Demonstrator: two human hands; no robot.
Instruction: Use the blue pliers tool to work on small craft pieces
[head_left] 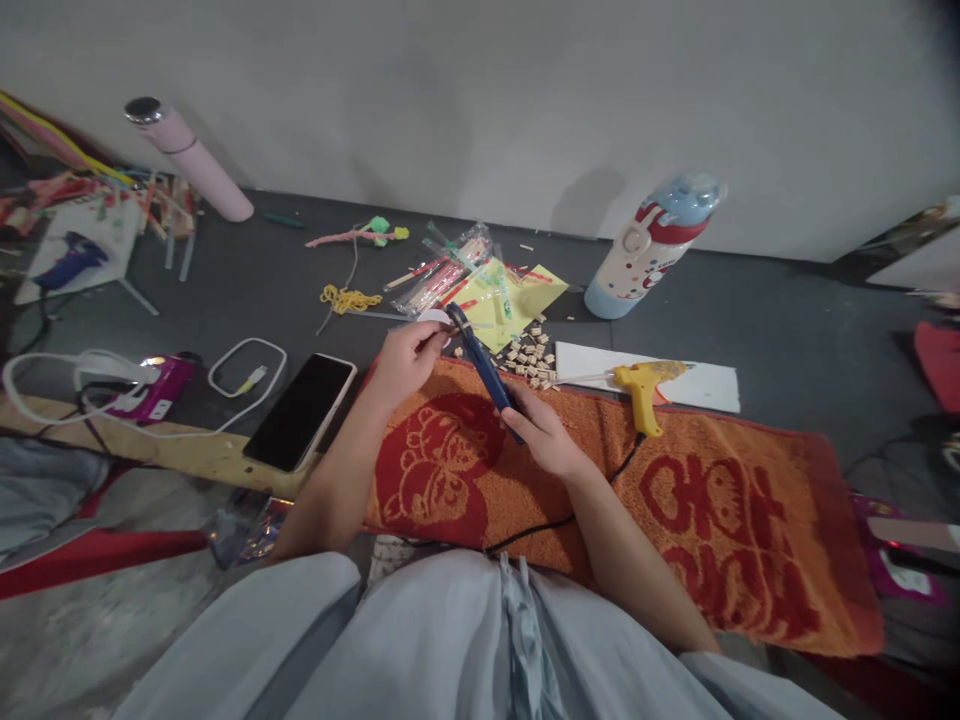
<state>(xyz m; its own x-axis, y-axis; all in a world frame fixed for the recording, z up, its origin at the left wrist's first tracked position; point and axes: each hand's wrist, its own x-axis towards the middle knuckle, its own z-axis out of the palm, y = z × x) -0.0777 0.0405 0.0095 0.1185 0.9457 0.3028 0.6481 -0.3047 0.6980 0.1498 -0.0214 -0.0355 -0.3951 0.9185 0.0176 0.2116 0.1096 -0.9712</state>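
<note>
My right hand (544, 430) grips a long dark blue hand tool (484, 365) by its lower end. The tool slants up and left over the towel, and its exact kind is hard to make out. Beside the tool's upper end, my left hand (409, 360) is closed in a pinch, and whatever lies between its fingertips is too small to name. A white round piece (433, 317) shows just behind those fingers. Many small pale wooden bits (531, 352) lie beyond the tool. Under both hands spreads an orange and red towel (585, 520).
A yellow glue gun (641, 390) rests on a white board (712, 387) at the right. Behind are yellow paper (544, 290), plastic-wrapped sticks (450, 280) and a cartoon bottle (652, 245). Leftward are a phone (300, 412), yellow yarn (349, 300), a white cable (251, 345) and a pink flask (191, 160).
</note>
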